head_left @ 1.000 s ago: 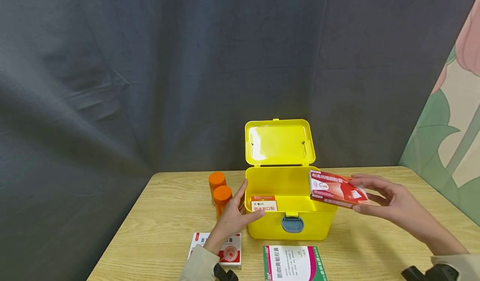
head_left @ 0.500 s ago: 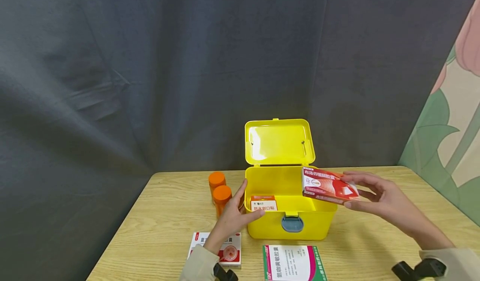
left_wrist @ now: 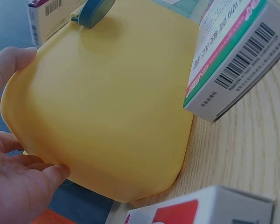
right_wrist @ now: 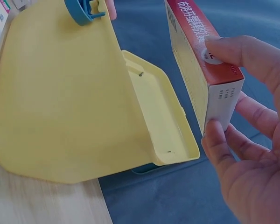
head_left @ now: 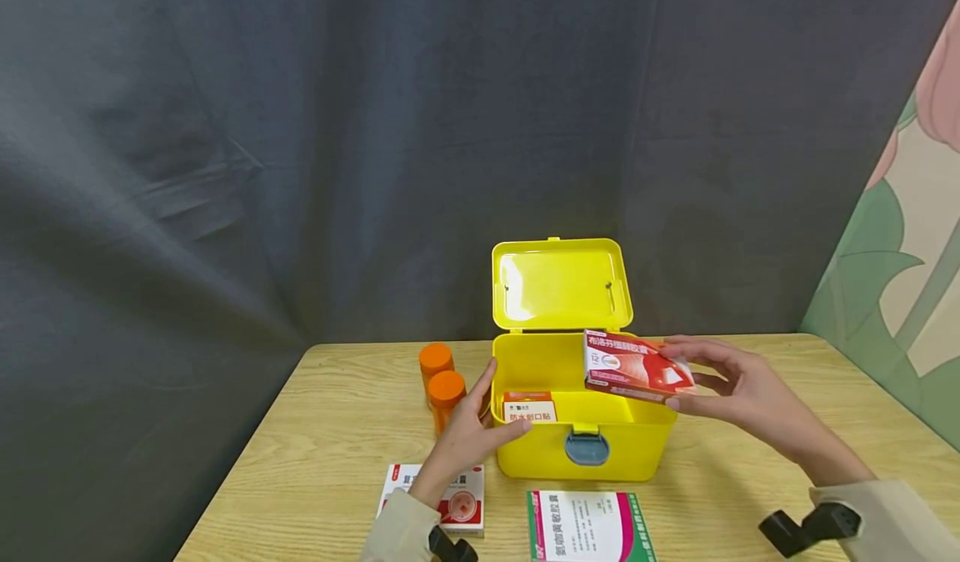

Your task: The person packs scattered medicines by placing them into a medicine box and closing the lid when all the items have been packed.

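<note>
My right hand [head_left: 738, 387] pinches a red-and-white medicine box [head_left: 633, 368] by its right end. The carton is tilted and overlaps the right half of an open yellow storage box [head_left: 622, 454] in the head view; the right wrist view shows thumb and fingers on the carton [right_wrist: 191, 42]. My left hand [head_left: 465, 441] grips the yellow box at its front left corner, thumb over the front rim and fingers along the left side. Inside the box, at the left, stands a white-and-orange carton [head_left: 529, 410], its lower part hidden by the front wall.
The yellow lid [head_left: 562, 285] stands raised at the back. Two orange-capped bottles [head_left: 447, 391] stand left of the box. A white-and-red medicine box [head_left: 461, 508], partly behind my left wrist, and a green-and-white one [head_left: 588, 529] lie in front. A dark curtain [head_left: 450, 153] hangs behind the table.
My right hand has moved left with the red-and-white medicine box, bringing it from the yellow box's right edge further over its opening. My left hand has stayed at the corner.
</note>
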Tool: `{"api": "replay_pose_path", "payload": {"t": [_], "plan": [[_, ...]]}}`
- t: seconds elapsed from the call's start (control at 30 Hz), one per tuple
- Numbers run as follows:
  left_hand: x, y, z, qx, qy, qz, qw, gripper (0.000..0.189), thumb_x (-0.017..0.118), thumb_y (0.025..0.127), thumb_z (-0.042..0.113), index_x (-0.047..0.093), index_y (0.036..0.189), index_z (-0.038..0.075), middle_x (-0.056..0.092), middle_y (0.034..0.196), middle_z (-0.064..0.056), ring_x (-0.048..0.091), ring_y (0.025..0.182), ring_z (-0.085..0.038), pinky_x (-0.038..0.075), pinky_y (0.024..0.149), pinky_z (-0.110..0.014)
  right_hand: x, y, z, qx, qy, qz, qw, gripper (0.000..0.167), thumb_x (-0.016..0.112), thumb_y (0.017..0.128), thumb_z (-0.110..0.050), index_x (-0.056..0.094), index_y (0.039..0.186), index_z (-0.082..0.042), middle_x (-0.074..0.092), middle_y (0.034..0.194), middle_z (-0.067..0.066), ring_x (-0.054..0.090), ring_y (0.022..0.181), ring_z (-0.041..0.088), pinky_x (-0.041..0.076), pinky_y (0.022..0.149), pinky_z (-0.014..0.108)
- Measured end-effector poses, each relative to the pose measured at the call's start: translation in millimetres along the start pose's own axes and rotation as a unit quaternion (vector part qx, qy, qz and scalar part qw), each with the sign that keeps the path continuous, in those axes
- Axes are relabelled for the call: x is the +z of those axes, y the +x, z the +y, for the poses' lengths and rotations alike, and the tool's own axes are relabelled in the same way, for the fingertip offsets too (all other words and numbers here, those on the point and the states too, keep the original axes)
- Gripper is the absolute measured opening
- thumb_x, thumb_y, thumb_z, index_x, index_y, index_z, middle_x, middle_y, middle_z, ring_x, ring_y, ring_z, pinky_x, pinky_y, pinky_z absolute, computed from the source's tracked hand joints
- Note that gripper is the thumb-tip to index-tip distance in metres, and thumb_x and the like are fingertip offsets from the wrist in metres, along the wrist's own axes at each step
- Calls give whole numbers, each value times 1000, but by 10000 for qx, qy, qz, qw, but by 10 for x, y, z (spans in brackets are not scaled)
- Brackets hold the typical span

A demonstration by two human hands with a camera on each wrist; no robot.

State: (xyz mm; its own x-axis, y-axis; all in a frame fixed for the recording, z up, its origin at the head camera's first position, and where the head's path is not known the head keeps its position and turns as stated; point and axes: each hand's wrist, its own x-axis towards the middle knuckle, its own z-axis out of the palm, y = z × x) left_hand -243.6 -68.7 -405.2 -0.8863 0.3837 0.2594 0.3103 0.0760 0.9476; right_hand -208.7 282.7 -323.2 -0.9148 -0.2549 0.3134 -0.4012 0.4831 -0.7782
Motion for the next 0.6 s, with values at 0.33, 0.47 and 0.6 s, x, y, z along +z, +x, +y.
{"api": "replay_pose_path", "payload": {"t": [0.33, 0.47, 0.6], "plan": [[14, 8, 6, -91, -7, 63, 9999, 95, 76, 86, 24, 13, 157, 13, 18, 159, -7, 26, 142, -29, 30, 108, -45, 107, 112, -69, -71, 66, -137, 9999, 51, 79, 82, -18, 60, 128, -8, 48, 137, 10, 43, 118, 23, 49, 87, 20], [12, 2, 4, -79, -48, 50, 9999, 95, 75, 87, 25, 13, 157, 13, 19, 159, -7, 27, 141, -30, 30, 108, -46, 147, 147, -79, -33, 161, -215, 9996, 53, 80, 81, -20, 59, 128, -8, 47, 139, 10, 42, 120, 28, 49, 88, 23], [10, -5, 7, -34, -46, 38, 10000, 93, 74, 88, 20, 13, 157, 13, 19, 159, -8, 28, 141, -31, 30, 108, -47, 184, 176, -74, -34, 218, -277, 9994, 55, 81, 80, -22, 59, 128, -8, 47, 140, 8, 43, 120, 29, 49, 89, 23]]}}
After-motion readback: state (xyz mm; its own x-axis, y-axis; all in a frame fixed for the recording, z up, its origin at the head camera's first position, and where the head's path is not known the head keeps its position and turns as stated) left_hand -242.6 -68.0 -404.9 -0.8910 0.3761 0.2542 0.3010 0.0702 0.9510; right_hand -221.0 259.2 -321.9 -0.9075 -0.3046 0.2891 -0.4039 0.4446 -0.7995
